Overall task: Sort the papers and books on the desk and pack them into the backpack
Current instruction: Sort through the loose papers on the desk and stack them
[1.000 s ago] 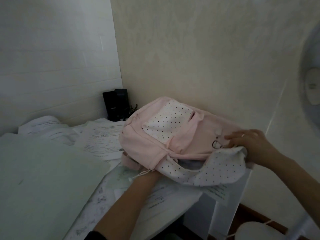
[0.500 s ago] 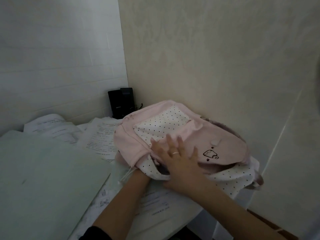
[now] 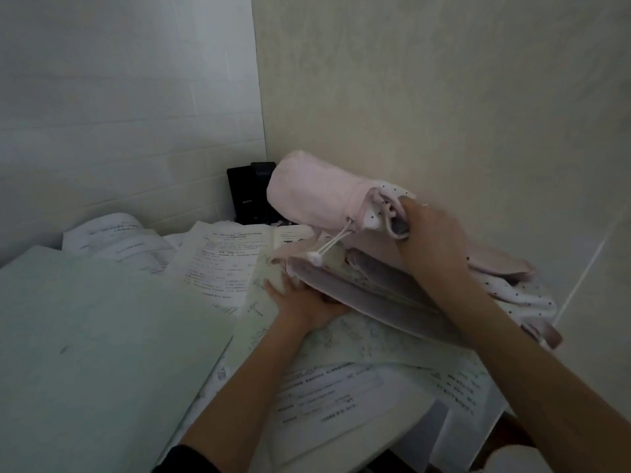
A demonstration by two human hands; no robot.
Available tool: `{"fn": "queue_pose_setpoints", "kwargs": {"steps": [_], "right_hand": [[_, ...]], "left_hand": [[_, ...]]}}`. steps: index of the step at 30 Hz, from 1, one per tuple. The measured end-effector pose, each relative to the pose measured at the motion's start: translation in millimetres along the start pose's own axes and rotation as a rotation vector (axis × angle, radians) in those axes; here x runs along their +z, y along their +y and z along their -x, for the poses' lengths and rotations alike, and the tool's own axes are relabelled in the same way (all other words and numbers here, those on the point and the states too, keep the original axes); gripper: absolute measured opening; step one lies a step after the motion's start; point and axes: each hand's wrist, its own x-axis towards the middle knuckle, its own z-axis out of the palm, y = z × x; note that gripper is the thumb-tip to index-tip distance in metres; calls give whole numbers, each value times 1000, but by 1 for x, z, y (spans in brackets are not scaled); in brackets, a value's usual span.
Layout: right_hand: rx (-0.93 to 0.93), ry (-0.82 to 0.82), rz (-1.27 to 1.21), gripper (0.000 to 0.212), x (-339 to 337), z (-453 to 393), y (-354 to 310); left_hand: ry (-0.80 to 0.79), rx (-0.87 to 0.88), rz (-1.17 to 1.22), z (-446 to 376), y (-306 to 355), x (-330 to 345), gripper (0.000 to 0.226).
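A pink backpack [image 3: 317, 196] with white dotted trim lies at the desk's far right against the wall. My right hand [image 3: 430, 230] grips its upper flap and holds it raised, so the main opening gapes. My left hand [image 3: 307, 303] is at the mouth of the opening, fingers on a flat book or folder [image 3: 375, 298] that lies partly inside the bag. Printed papers [image 3: 222, 264] are spread over the desk under and beside the bag. A white drawstring toggle [image 3: 316, 259] hangs from the flap.
A large pale green folder [image 3: 102, 336] covers the desk's left half. A black device [image 3: 247, 192] stands in the corner behind the backpack. More printed sheets [image 3: 341, 394] overhang the desk's near right edge. Walls close off the back and right.
My right hand went from lying flat on the backpack's front to gripping the flap and lifting it. The bag now gapes open, and my left hand is at its mouth.
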Motion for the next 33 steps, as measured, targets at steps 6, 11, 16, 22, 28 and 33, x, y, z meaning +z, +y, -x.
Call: {"fn": "queue_pose_setpoints", "kwargs": {"steps": [6, 11, 16, 22, 28, 33], "right_hand": [[-123, -112, -22, 22, 23, 31, -13], [-99, -64, -89, 22, 26, 24, -7], [-78, -60, -147, 17, 24, 22, -6], [-97, -79, -114, 21, 27, 27, -10], [-93, -87, -96, 23, 29, 28, -14], [-49, -70, -67, 31, 34, 29, -14]], "left_hand": [[150, -125, 43, 19, -32, 3, 105], [201, -108, 199, 18, -52, -10, 117], [398, 8, 585, 20, -59, -18, 92], [216, -113, 1085, 21, -82, -31, 37], [426, 1, 1052, 31, -93, -63, 37], [511, 41, 989, 44, -101, -100, 21]]}}
